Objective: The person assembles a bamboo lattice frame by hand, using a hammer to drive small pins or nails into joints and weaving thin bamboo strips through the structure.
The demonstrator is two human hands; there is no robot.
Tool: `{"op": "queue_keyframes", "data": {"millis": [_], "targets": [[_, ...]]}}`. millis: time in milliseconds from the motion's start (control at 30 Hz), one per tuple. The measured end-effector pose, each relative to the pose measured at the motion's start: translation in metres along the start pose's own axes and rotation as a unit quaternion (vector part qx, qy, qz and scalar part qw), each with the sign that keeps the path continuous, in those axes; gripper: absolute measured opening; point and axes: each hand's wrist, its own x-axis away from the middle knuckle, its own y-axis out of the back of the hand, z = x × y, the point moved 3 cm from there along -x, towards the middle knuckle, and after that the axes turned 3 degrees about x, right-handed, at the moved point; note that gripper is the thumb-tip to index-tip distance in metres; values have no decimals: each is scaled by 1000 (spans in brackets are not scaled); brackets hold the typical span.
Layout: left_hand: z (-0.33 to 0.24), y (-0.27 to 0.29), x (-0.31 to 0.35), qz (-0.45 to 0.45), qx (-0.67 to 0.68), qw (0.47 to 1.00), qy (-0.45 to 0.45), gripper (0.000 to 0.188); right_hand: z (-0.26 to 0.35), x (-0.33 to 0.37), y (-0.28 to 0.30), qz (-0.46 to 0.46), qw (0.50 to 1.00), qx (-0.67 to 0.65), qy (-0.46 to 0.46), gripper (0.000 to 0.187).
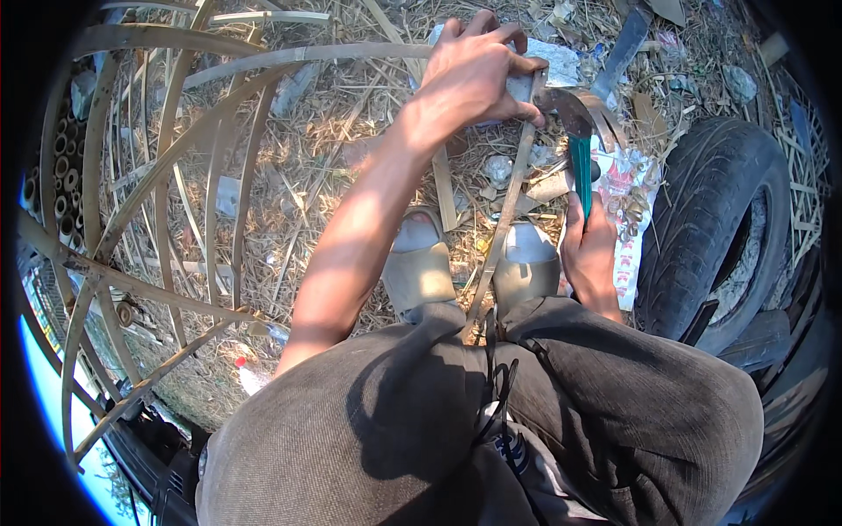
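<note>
1. Head view, the only 1 we have: our left grip [478,81] pinches the upper end of a bamboo strip [517,175] between thumb and fingers.
2. Our right grip [591,254] is wrapped round the green handle of a hooked knife [580,167]; its dark blade [567,110] meets the strip just by our left thumb. Can't tell if it bites.
3. Strip position: slanting down from the left grip, lower end between our 2 feet, close to the trousers [333,412].
4. To do this well, we'd keep the left thumb off the edge's line, steady the strip's low end and work the blade in short, light strokes, never toward the knees.
5. Containers: a white bottle-like thing with a red cap [241,362] lies at left; contents can't be told.
6. The tyre [693,202] at right shows pale material in its hollow. The red-and-white printed sheet [633,219] may be a sack; filling unclear.
</note>
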Motion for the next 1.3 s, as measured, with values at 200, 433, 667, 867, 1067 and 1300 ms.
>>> {"op": "queue_keyframes", "data": {"millis": [200,433,667,867,1067,1300], "targets": [[5,-10,1,-5,21,1000,17,71,2,-14,-4,-19,999,-26,26,22],[5,-5,3,-7,22,999,26,72,-20,10,-3,-12,996,-91,0,20],[-4,15,-5,66,100,991,55,67,-5,-27,-6,-65,993,34,90,17],[-6,25,3,78,121,986,83,72,3,-7,3,-68,996,-44,45,21],[0,2,-9,86,97,988,84,71,-5,-14,-8,-67,994,14,89,15],[-7,20,-6,111,122,982,94,74,-11,1,-5,-64,994,-84,24,17]]}}
